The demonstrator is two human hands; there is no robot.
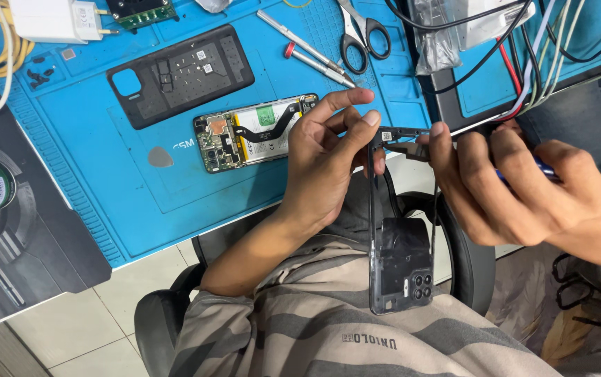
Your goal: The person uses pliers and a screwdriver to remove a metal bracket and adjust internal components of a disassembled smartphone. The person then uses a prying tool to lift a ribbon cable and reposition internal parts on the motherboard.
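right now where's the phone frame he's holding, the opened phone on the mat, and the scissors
phone frame (pixel 399 269), head view, dark lower panel above the camera holes
opened phone (pixel 255 132), head view, battery
scissors (pixel 364 33), head view, handle loops

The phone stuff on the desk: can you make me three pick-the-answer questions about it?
1. Where does the opened phone lie?
A. on the blue mat
B. on the floor
C. on the chair

2. What colour are the scissors' handles?
A. red
B. black
C. yellow

3. How is the phone frame held?
A. flat on the mat
B. in one hand
C. up off the desk, in both hands

Answers: 1 A, it rests on the mat. 2 B, the loops are black. 3 C, the left hand and right hand grip its top end above the lap.
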